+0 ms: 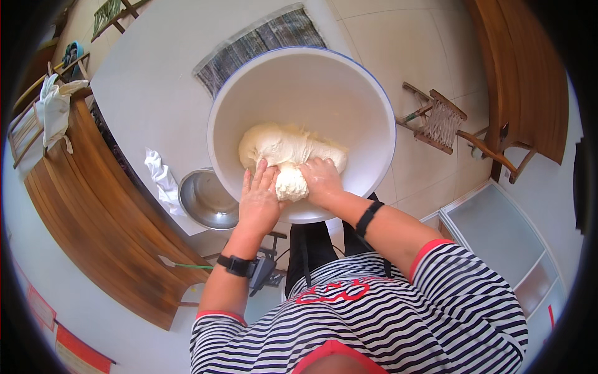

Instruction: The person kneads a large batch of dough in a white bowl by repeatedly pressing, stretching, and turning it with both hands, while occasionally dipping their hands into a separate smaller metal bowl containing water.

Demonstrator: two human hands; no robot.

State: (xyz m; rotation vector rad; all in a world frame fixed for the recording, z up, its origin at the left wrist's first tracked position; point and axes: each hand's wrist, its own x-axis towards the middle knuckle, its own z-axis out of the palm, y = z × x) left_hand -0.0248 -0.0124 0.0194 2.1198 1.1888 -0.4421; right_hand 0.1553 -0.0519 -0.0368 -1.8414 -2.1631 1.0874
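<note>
A big white bowl with a blue rim (224, 112) stands before me and holds a pale lump of dough (283, 146). My left hand (258, 196) lies flat on the bowl's near rim, fingers spread, fingertips touching the dough's near edge. My right hand (322, 181) is curled into a fist and presses down into the dough beside a folded-up knob of it. Both hands are dusted with flour. A dark band sits on each wrist.
A steel bowl (208, 199) stands left of the white bowl, with a crumpled white cloth (162, 177) beside it on the grey table (143, 75). A striped mat (261, 40) lies beyond the bowl. A wooden bench (93, 206) is on the left, a woven wooden chair (439, 124) on the right.
</note>
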